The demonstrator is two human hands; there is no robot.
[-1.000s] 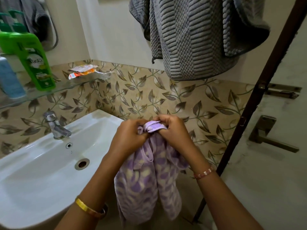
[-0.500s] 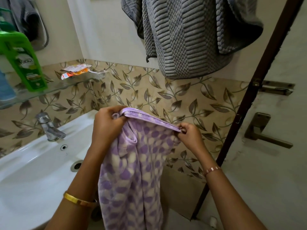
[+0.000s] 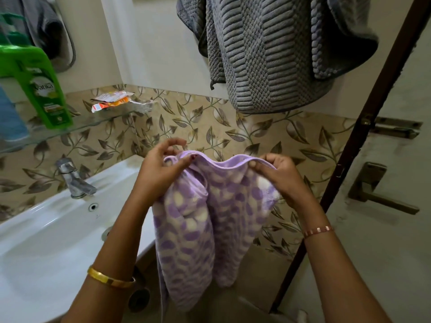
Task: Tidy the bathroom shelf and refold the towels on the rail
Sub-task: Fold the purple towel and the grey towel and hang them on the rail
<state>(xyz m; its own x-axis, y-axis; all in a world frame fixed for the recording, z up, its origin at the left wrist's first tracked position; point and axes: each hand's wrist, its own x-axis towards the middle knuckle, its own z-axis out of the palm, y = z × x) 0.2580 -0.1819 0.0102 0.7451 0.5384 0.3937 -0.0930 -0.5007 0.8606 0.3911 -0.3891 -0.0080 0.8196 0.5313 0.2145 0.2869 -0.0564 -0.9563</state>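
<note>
Both hands, left hand (image 3: 161, 169) and right hand (image 3: 279, 176), pinched the purple towel (image 3: 205, 217) hem with closed fingers. Glass shelf (image 3: 98, 123) at 10 o'clock carried a green bottle (image 3: 44, 89); white sink (image 3: 46, 241) below.

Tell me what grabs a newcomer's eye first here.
The purple spotted towel hangs at centre, its top hem pinched by the left hand and the right hand. Above them a grey ribbed towel droops from the wall. At far left a green bottle stands on the glass shelf.
</note>
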